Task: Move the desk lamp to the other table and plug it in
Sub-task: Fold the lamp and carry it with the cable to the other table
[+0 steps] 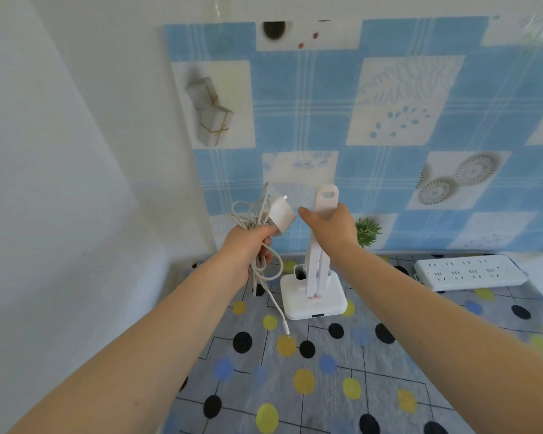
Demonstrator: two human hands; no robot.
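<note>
A white desk lamp [314, 277] is seen standing upright on a table covered with a grey cloth [389, 371] dotted in black, yellow and blue, close to a blue-and-white patterned wall. Its folded arm is gripped near the top by the right hand [328, 227], fingers wrapped round it; the long axis runs vertically down to a square base resting on the cloth. The left hand [248, 245] is closed around a bundled white cable [257, 220] and a white plug adapter [281, 216], held just left of the lamp. One loose cable end hangs down near the base.

A white power strip [467, 272] lies on the far right of the table, nearer the right arm. Whether the cable is attached to the lamp cannot be made out, and the strip's own cord is hidden.
</note>
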